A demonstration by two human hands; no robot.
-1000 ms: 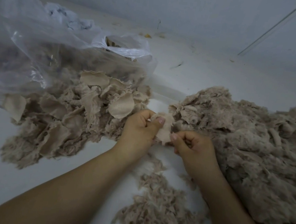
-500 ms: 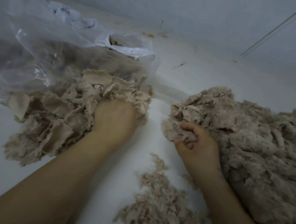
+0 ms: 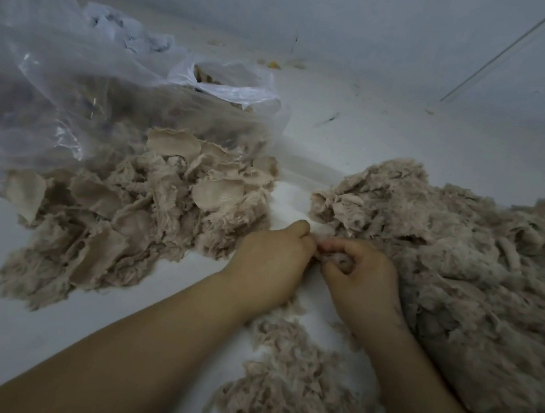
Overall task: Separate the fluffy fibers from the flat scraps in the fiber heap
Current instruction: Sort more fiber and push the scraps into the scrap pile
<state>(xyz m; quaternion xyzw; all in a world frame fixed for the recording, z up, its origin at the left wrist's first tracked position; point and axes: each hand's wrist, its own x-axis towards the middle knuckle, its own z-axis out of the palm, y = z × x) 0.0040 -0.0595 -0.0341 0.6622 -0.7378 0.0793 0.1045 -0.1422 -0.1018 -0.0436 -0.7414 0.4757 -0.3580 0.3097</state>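
The left hand [image 3: 270, 261] and right hand [image 3: 362, 278] meet knuckle to knuckle at the near edge of the fiber heap [image 3: 460, 259], both with fingers curled in a closed grip on one small tuft [image 3: 334, 258] pinched between them; most of the tuft is hidden by the fingers, so whether it is fluffy or flat cannot be told. The heap spreads to the right of the hands and runs off the frame's right edge. To the left, well apart from the heap across a strip of bare white table [image 3: 389, 134], lies a pile of flat scraps [image 3: 149, 213], its far side touching a clear plastic bag [image 3: 75, 84] that holds more brownish material. A smaller pile of shreds [image 3: 292, 386] lies between the two forearms, close to the viewer. Behind the bag sits some crumpled white paper [image 3: 128, 29]. A few small bits of debris [image 3: 274, 64] dot the far part of the table.
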